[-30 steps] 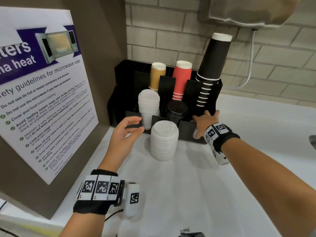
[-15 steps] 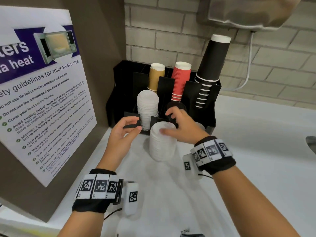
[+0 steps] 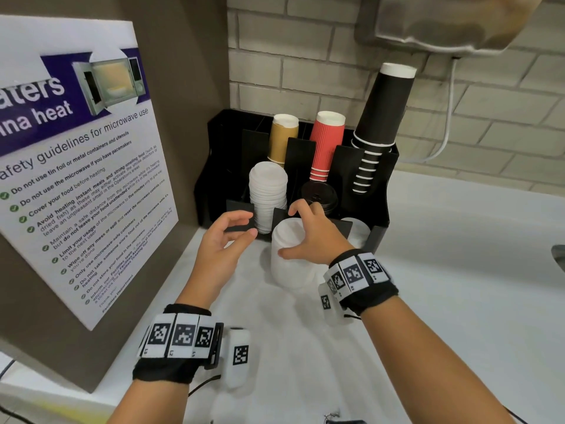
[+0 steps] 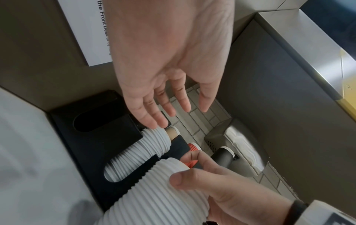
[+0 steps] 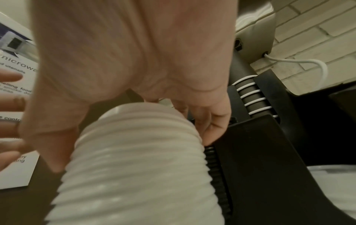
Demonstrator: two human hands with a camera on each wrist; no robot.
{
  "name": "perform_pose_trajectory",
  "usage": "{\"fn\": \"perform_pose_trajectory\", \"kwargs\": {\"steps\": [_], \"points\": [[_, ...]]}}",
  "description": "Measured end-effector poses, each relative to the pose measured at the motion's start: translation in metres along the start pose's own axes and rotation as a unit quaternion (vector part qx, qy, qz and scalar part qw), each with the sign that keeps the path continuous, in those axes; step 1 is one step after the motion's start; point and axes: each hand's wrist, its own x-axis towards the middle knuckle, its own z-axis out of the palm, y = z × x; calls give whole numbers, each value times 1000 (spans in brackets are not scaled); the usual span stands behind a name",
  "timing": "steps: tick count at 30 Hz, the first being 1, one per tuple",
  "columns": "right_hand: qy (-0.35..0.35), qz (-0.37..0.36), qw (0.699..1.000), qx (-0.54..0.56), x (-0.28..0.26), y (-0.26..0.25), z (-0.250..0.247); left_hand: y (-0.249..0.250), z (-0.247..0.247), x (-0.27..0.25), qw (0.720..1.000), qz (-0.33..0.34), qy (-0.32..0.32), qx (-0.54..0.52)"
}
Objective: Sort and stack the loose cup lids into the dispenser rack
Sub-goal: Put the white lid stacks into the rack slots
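On white counter (image 3: 458, 301), against brick wall: black dispenser rack (image 3: 379, 191) with tan, red and black cup stacks behind, white lid stack (image 3: 267, 194) slotted front-left, black lids (image 3: 319, 194) beside; just before rack, loose stack of white lids (image 3: 290, 267) standing upright, right hand (image 3: 312, 237) curled round its top, thumb on near side; left hand (image 3: 224, 240) alongside, fingers spread, holding nothing.

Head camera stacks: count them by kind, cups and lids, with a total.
Cup stacks: 3, tan cups, red cups, black cups
White lid stacks: 2, rack stack and loose stack, gripped by the right hand
Black lid stacks: 1, black lids
Total: 6, not counting a pale shape in the rack, too hidden to name
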Motion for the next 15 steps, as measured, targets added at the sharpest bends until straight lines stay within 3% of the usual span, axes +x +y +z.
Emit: {"fn": "perform_pose_trajectory", "kwargs": {"steps": [5, 8, 11, 15], "points": [[82, -30, 995, 51, -6, -5, -13, 0, 2, 0, 1000, 1, -9, -2], [106, -80, 981, 139, -12, -13, -22, 0, 9, -2, 999, -8, -46, -17], [39, -100, 974, 200, -19, -27, -25, 2, 20, -3, 993, -9, -97, -61], [-29, -119, 963, 242, -27, -32, -28, 6, 25, -4, 990, 14, -110, -89]]}}
